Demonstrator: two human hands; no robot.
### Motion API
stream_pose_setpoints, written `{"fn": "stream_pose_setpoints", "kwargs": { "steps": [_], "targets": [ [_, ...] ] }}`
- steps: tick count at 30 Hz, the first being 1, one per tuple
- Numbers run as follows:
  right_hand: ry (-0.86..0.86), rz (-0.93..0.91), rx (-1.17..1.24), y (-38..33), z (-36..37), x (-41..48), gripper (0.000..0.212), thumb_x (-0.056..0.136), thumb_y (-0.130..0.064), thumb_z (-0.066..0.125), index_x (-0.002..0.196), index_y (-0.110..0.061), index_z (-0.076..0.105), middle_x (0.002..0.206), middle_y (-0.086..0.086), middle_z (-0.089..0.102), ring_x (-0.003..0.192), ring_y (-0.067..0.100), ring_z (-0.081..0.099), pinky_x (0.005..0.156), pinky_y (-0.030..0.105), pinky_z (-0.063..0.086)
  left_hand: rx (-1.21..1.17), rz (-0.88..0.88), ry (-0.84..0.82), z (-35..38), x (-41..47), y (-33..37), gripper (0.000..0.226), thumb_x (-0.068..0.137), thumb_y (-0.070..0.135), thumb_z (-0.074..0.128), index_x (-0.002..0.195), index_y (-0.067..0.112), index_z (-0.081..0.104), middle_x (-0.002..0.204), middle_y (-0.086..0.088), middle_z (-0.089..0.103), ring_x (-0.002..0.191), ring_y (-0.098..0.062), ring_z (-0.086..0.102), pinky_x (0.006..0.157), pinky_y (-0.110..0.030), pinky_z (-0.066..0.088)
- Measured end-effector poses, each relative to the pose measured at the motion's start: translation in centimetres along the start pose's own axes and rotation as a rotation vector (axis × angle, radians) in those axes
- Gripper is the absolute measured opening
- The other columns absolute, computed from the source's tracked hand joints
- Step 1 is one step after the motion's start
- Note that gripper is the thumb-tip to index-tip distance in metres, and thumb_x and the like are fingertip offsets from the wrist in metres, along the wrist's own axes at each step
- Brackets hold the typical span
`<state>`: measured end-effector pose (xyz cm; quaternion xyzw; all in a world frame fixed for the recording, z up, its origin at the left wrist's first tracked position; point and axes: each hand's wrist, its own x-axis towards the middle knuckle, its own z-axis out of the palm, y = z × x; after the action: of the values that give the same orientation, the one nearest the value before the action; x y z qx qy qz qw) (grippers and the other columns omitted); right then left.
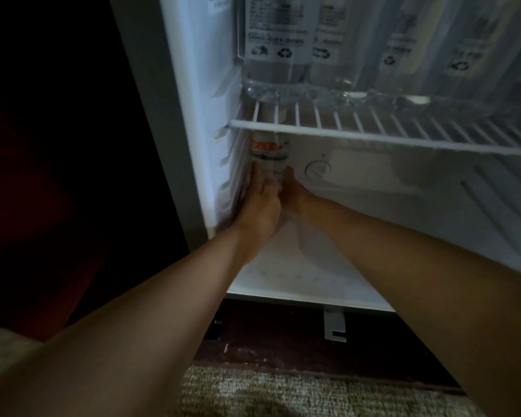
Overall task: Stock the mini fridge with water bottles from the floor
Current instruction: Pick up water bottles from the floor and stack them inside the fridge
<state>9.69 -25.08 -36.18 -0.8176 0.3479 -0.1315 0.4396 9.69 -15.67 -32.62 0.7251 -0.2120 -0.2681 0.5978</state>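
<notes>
The mini fridge (pixel 373 236) stands open in front of me. Both my arms reach into its lower compartment. A clear water bottle (pixel 269 155) with a red and white label stands upright in the back left corner, under the wire shelf (pixel 373 136). My left hand (pixel 260 203) grips the bottle's lower left side and my right hand (pixel 292 191) holds its right side. Several clear water bottles (pixel 271 46) with white labels stand in a row on the wire shelf above.
A round dial (pixel 317 170) sits on the fridge's back wall just right of my hands. The fridge's left wall (pixel 211 145) is close to my left hand. A metal bracket (pixel 334 326) hangs below the fridge over dark wood. Carpet (pixel 283 392) lies at the bottom.
</notes>
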Motion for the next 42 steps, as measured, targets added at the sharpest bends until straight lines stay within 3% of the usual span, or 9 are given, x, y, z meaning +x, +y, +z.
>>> {"fn": "stream_pose_setpoints", "kwargs": {
  "steps": [3,6,9,13,18,24,28,37,42],
  "targets": [
    [-0.093,0.193,0.232,-0.8,-0.2,-0.3,0.033,0.094,-0.006,0.043,0.125,0.004,0.045,0.123,0.020,0.053,0.120,0.031,0.049,0.099,0.033,0.040,0.005,0.003,-0.013,-0.1,-0.2,0.1,0.047,0.102,0.023,0.022,0.149,0.025,0.018,0.158,0.002,0.013,0.145,-0.014,0.012,0.117,-0.026,0.007],
    [-0.146,0.191,0.198,-0.4,-1.6,-1.8,0.046,0.090,0.002,0.050,0.134,0.004,0.038,0.137,0.022,0.045,0.128,0.035,0.042,0.091,0.018,0.045,0.124,-0.003,-0.066,-0.2,-1.0,0.0,0.047,0.102,0.025,0.022,0.149,0.023,0.015,0.158,0.002,0.014,0.146,-0.015,0.012,0.115,-0.023,0.009],
    [-0.138,0.190,0.118,-0.4,-4.4,-4.8,0.056,0.084,0.001,0.060,0.136,0.000,0.038,0.138,0.017,0.045,0.123,0.029,0.047,0.095,0.030,0.044,0.273,0.063,-0.054,-0.3,-2.5,0.4,0.042,0.100,0.018,0.031,0.143,0.014,0.030,0.136,0.001,0.044,0.129,-0.014,0.039,0.100,-0.013,0.028],
    [-0.074,0.115,-0.008,-1.2,-9.3,-11.3,0.041,0.081,0.001,0.063,0.121,0.002,0.055,0.085,0.003,0.057,0.084,0.017,0.052,0.061,0.016,0.037,0.447,0.050,-0.058,0.6,-6.9,3.7,0.036,0.096,0.006,0.037,0.130,-0.001,0.047,0.132,-0.020,0.053,0.122,-0.034,0.050,0.095,-0.030,0.036],
    [-0.009,0.140,-0.125,-3.5,-15.1,-20.5,0.034,0.083,-0.007,0.061,0.116,-0.005,0.062,0.114,0.013,0.063,0.102,0.020,0.058,0.078,0.022,0.041,0.568,0.096,-0.155,1.6,-14.9,9.9,0.030,0.093,0.010,0.039,0.113,0.005,0.062,0.122,-0.018,0.062,0.116,-0.032,0.054,0.092,-0.035,0.043],
    [0.161,0.085,-0.306,-9.6,-21.2,-32.2,0.016,0.086,-0.014,0.052,0.092,-0.009,0.066,0.089,0.007,0.065,0.092,0.020,0.058,0.067,0.022,0.046,0.543,0.255,-0.208,2.1,-26.5,17.5,0.034,0.095,0.008,0.034,0.118,0.010,0.059,0.125,-0.009,0.060,0.116,-0.026,0.053,0.092,-0.031,0.041],
    [0.258,0.036,-0.302,-11.6,-24.8,-41.0,0.022,0.086,-0.017,0.055,0.102,-0.007,0.066,0.105,0.011,0.067,0.101,0.022,0.061,0.075,0.023,0.043,0.495,0.367,-0.238,3.5,-34.4,20.5,0.031,0.093,0.008,0.038,0.113,0.010,0.062,0.113,-0.006,0.064,0.104,-0.021,0.057,0.081,-0.028,0.041],
    [0.545,0.295,-0.235,-3.4,-29.3,-61.9,0.028,0.085,-0.017,0.055,0.111,-0.011,0.064,0.108,0.009,0.069,0.103,0.024,0.061,0.082,0.024,0.043,0.549,0.438,-0.455,12.2,-49.0,20.0,0.026,0.086,0.012,0.046,0.094,0.005,0.070,0.104,-0.020,0.068,0.102,-0.036,0.060,0.090,-0.041,0.050],
    [0.671,0.546,-0.143,4.2,-29.0,-74.5,0.027,0.086,-0.020,0.057,0.110,-0.010,0.065,0.105,0.011,0.069,0.103,0.026,0.061,0.085,0.027,0.043,0.584,0.456,-0.782,19.9,-59.3,16.4,0.028,0.087,0.010,0.044,0.092,-0.005,0.068,0.101,-0.024,0.068,0.088,-0.036,0.062,0.075,-0.036,0.049]
  ]
}}
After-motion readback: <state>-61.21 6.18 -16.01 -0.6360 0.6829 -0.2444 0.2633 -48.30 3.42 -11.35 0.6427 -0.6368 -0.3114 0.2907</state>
